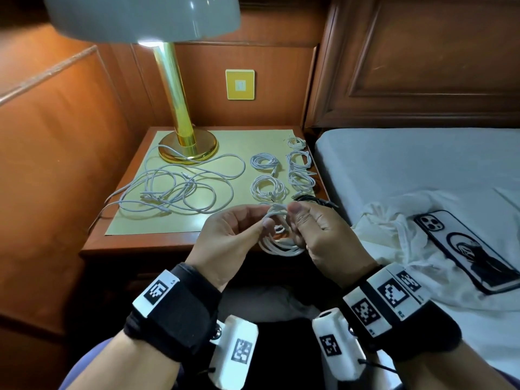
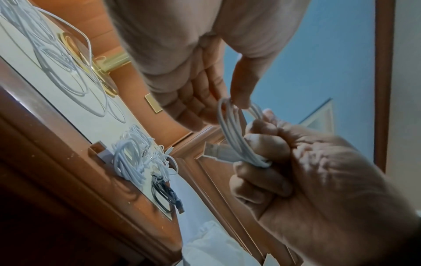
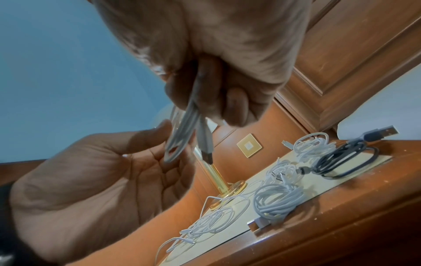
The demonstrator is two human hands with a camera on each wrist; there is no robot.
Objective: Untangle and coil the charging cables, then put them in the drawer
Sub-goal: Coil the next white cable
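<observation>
In front of the nightstand (image 1: 146, 244) both hands hold one coiled white cable (image 1: 281, 244). My right hand (image 1: 320, 235) grips the coil (image 2: 232, 133) in a fist, and its USB plug (image 2: 218, 152) sticks out beside the fingers. With thumb and fingers my left hand (image 1: 239, 229) pinches the coil's upper loop (image 3: 180, 133). A loose tangle of white cables (image 1: 180, 187) lies on the yellow mat, left of centre. Several coiled white cables (image 1: 268, 187) and a coiled black cable (image 1: 315, 199) sit at the mat's right side. No drawer shows.
A brass lamp (image 1: 185, 147) stands at the back left of the nightstand, its shade overhead. To the right is a bed (image 1: 408, 164) with crumpled white cloth (image 1: 394, 229) and a phone (image 1: 467, 249). Wood panelling runs along the left and behind.
</observation>
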